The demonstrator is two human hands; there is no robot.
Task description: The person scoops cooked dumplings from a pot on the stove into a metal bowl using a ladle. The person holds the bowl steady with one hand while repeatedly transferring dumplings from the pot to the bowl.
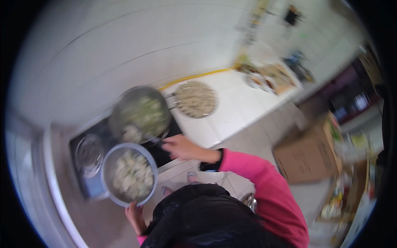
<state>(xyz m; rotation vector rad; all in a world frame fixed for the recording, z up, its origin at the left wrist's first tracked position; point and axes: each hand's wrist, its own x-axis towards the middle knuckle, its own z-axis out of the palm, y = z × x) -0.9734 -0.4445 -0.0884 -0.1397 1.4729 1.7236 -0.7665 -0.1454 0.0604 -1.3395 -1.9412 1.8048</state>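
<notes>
My left hand point(136, 217) grips the near rim of a round metal bowl point(106, 189), which holds pale chopped food with bits of green. Beside the bowl, on a black stove point(180, 131), stands a wide wok point(116, 124) with pale green food in liquid. My right hand point(176, 148) is at the wok's near side, around the blurred handle of a ladle point(152, 138) whose bowl-shaped end lies in the wok with pale food in it. Motion blur softens the fingers.
A round tray of small pale pieces point(197, 99) sits on the white tiled counter point(226, 108), near a yellow hose point(201, 75). A glass lid point(90, 156) rests on the stove's left. Cardboard boxes point(307, 155) stand on the floor at right. Several items crowd the counter's far end.
</notes>
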